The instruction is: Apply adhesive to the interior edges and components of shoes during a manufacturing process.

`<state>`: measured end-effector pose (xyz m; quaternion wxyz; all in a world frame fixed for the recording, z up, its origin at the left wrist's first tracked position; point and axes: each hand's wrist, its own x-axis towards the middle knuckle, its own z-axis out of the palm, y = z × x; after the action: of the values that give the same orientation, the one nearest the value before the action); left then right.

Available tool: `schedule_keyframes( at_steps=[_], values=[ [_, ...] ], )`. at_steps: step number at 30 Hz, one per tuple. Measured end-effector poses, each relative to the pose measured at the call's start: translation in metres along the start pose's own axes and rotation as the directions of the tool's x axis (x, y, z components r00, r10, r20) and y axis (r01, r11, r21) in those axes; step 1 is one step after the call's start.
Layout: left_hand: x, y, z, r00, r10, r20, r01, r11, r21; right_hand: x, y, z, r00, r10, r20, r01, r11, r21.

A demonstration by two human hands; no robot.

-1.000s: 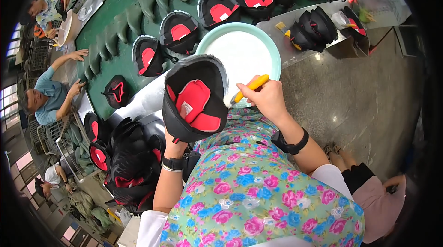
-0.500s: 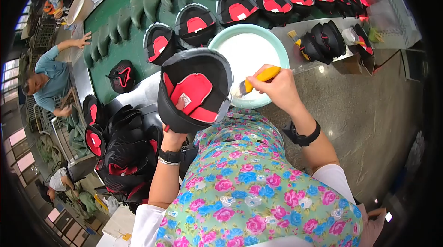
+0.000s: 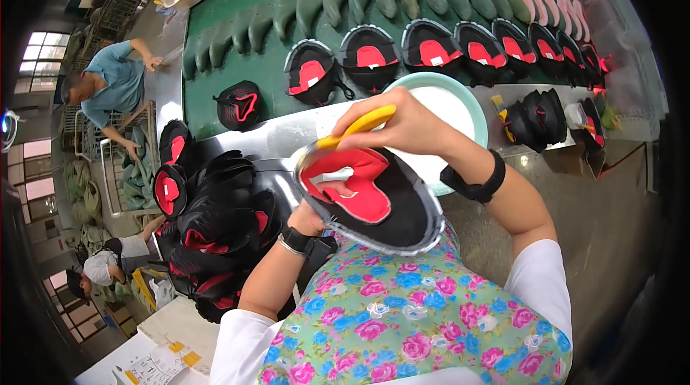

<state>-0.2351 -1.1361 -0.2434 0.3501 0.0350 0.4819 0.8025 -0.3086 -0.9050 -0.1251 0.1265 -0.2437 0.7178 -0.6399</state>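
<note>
My left hand (image 3: 307,220) grips a black shoe upper (image 3: 406,216) with a red lining, its wide open side tilted up towards me. Part of that hand shows through the opening in the lining; the rest is behind the upper. Held in my right hand (image 3: 404,125) is a paintbrush (image 3: 365,121) with a yellow handle. Its bristle end is at the left rim of the upper, blurred, so contact there is hard to make out. A pale green basin (image 3: 477,113) of white liquid stands just behind my right forearm, partly covered by it.
A row of black uppers (image 3: 374,58) and green shoe lasts (image 3: 284,15) lines the green belt (image 3: 205,90). A pile of uppers (image 3: 215,205) lies at my left. Another brush (image 3: 501,108) lies right of the basin. A co-worker (image 3: 115,79) stands at the far left.
The upper has turned and tipped, moving down and right in view. My right hand has carried the brush from beside the basin over to the upper's left rim. The view has shifted.
</note>
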Motion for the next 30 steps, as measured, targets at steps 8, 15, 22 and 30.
schedule_keyframes(
  at_steps=[8, 15, 22, 30],
  values=[
    [-0.002, 0.006, -0.015, 0.747, -0.655, -0.11, 0.427, 0.6, -0.677, -0.04, 0.043, -0.018, 0.839, 0.445, -0.312, -0.513, 0.838, -0.184],
    [-0.009, 0.021, -0.112, 0.917, -0.211, -0.338, -0.051, 0.78, -0.624, -0.058, 0.056, -0.028, 0.565, 0.544, -0.62, -0.507, 0.822, 0.26],
    [0.113, -0.006, -0.26, 0.783, 0.165, -0.6, -0.457, 0.807, -0.375, -0.039, 0.078, -0.014, 0.523, 0.586, -0.619, -0.557, 0.785, 0.272],
    [0.217, -0.021, -0.333, 0.698, 0.045, -0.715, -0.532, 0.701, -0.475, -0.006, 0.095, 0.011, 0.42, 0.664, -0.619, -0.664, 0.69, 0.29]
  ],
)
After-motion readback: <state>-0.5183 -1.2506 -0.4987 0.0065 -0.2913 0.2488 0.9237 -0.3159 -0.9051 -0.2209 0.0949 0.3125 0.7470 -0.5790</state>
